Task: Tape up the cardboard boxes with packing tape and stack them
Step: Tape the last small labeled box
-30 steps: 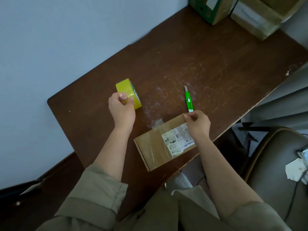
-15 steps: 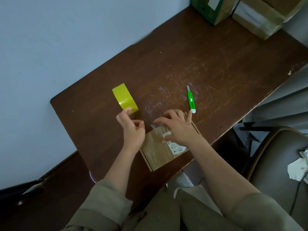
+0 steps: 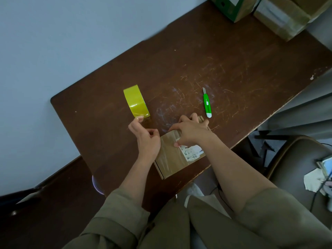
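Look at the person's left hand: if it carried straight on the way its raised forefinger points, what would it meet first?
Most likely the yellow tape roll. The left hand has its forefinger pointing away from the person, its tip at or just short of the roll's near edge; one view cannot settle whether they touch.

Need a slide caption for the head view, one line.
Right hand presses box flat on table; left hand touches tape roll; green cutter beside.

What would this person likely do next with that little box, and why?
Probably press the clear tape flat along the small box. The right hand lies spread on its top, the left hand sits beside the yellow tape roll, and the green cutter lies untouched.
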Motion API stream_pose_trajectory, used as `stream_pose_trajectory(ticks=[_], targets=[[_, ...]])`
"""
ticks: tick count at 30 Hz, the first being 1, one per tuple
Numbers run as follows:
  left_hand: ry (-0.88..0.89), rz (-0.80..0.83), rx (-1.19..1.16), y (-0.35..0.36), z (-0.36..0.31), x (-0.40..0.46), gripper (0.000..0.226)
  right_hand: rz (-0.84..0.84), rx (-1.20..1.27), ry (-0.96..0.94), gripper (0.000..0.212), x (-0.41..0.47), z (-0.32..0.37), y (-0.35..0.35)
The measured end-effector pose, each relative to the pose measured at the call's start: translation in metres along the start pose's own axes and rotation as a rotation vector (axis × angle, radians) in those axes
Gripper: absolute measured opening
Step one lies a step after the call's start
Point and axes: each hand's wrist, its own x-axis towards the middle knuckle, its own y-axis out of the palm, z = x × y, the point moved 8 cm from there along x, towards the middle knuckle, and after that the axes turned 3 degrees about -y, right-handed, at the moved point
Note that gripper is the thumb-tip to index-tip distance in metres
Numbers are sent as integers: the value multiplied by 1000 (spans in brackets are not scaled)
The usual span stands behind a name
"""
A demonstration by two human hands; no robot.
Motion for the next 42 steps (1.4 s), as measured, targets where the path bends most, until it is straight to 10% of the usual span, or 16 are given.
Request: stream_pose_trajectory(ticks=[6,14,29,38,42], targets=[[-29,-46,-118,-17,-25,19,35,-243,94,3,56,-28,-8,-24],[-118,-115,-175,-30,-48,52,12,-1090,6,233,55,-81,-17,-65],[-176,-13,-278,-10,-47,40,28,-872,285,464,74,-67,-9,-34],[-171,-50,-273,-22,-52,47,23,-1045,-70,464,64,-84,4,-44],[-155,-88,-258,-34,-53,54,9,-678,-35,340,60,-61,22,-25]])
